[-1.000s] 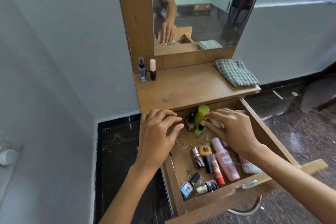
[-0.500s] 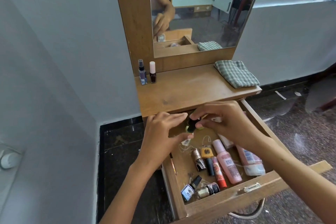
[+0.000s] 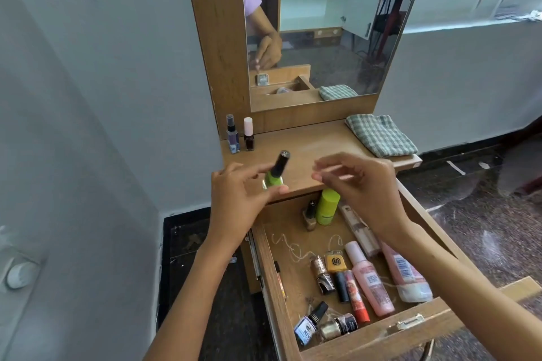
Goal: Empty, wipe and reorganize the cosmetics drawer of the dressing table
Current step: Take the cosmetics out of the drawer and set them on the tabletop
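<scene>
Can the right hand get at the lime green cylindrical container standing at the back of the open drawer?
Probably yes. The right hand hovers just above the lime green cylindrical container, holds nothing, and nothing lies between them; only the tabletop edge sits close behind it.

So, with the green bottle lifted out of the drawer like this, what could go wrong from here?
1. The left hand only pinches the green nail polish bottle, which is tilted; it might slip and fall onto the tabletop or into the open drawer.
2. Two small bottles stand upright at the back left of the tabletop; setting the green one down beside them could knock them over.
</scene>
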`<action>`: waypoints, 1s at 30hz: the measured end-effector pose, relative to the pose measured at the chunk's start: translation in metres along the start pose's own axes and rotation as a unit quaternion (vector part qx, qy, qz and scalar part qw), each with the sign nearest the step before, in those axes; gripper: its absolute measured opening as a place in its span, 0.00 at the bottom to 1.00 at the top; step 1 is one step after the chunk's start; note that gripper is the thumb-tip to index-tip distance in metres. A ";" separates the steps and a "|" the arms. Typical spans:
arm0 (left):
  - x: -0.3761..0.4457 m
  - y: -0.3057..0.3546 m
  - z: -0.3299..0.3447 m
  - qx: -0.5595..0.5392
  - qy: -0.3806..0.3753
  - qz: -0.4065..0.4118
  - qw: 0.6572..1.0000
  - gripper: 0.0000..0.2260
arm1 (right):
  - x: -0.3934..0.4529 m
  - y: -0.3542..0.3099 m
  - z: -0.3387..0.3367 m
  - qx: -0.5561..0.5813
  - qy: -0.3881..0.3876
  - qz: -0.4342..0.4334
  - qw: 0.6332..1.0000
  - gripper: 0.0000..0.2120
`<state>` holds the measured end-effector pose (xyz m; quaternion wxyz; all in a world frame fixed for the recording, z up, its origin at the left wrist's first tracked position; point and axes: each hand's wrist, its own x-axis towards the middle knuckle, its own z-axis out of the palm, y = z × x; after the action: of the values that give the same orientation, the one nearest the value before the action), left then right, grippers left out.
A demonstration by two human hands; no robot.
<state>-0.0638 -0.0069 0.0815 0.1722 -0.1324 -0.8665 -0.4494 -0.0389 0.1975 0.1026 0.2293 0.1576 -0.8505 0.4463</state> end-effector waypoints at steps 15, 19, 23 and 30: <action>0.011 -0.021 0.008 -0.003 0.056 -0.053 0.997 0.16 | -0.038 0.050 0.042 -0.352 -0.115 -0.059 0.927 0.09; 0.010 -0.024 0.007 0.001 0.054 -0.058 0.997 0.17 | -0.042 0.047 0.034 -0.281 -0.150 -0.024 0.948 0.10; 0.013 -0.027 0.009 0.016 0.065 -0.058 0.996 0.18 | -0.038 0.034 0.019 -0.163 -0.151 0.010 0.975 0.10; 0.018 -0.034 0.012 0.026 0.065 -0.079 0.994 0.19 | 0.009 -0.009 0.004 -0.012 -0.055 0.009 0.998 0.10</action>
<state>-0.0952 -0.0144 0.0572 0.1952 -0.0298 -0.8725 -0.4469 -0.0436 0.1884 0.1117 0.1796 0.1714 -0.8685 0.4290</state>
